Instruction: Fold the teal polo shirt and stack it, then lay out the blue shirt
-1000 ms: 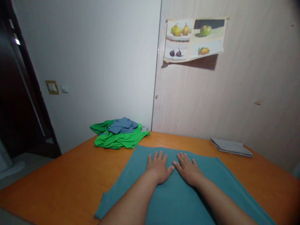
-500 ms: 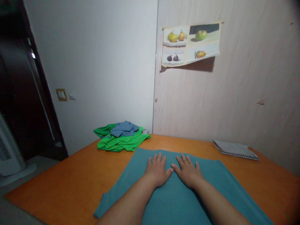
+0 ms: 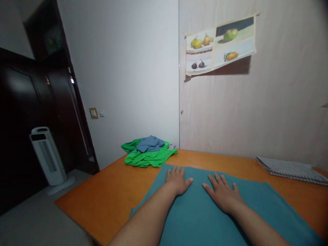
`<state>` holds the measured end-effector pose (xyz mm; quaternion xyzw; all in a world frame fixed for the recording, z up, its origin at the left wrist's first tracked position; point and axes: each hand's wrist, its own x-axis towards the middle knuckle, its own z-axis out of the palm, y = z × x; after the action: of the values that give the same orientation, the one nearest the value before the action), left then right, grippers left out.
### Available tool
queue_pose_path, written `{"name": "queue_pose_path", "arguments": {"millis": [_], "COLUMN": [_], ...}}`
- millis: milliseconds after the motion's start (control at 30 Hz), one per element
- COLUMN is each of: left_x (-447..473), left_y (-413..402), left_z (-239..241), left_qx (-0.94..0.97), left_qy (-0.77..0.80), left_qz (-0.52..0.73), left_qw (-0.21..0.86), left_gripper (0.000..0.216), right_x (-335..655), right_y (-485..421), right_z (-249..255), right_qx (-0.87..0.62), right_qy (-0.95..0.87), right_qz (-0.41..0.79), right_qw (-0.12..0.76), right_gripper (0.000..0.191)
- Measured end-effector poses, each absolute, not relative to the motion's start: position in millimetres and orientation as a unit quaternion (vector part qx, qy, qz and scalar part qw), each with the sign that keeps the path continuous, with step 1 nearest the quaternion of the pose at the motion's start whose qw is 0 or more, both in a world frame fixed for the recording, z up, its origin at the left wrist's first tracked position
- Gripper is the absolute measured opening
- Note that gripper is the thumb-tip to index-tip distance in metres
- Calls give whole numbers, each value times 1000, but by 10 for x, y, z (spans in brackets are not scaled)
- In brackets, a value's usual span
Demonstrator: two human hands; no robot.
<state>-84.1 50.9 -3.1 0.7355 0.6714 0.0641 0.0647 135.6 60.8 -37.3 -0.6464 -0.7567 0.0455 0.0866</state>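
A teal cloth (image 3: 200, 218) lies spread flat on the orange table (image 3: 110, 198). My left hand (image 3: 177, 181) rests palm down on the cloth near its far edge, fingers stretched out and open. My right hand (image 3: 223, 194) lies flat on the same cloth a short way to the right, fingers spread. Neither hand holds anything. Both forearms reach in from the bottom of the view.
A crumpled green garment (image 3: 150, 158) with a blue cloth (image 3: 150, 143) on top sits at the table's far left corner. A folded striped cloth (image 3: 289, 168) lies at the far right. A white tower fan (image 3: 47, 155) stands on the floor beside a dark door.
My hands have moved apart on the teal cloth, the right one sliding to the right. The view has swung left, bringing the tower fan and door into sight.
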Motion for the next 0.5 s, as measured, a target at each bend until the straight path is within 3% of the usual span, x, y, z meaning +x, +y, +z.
{"name": "queue_pose_path", "arguments": {"millis": [500], "left_x": [-1304], "left_y": [601], "left_z": [-9], "left_qx": [685], "left_qy": [725], "left_qz": [52], "left_qw": [50], "left_gripper": [93], "right_x": [1377], "right_y": [658], "right_z": [-468], "right_qx": [-650], "right_qy": [-755], "right_qz": [29], "right_qw": [84], "right_gripper": [81]}}
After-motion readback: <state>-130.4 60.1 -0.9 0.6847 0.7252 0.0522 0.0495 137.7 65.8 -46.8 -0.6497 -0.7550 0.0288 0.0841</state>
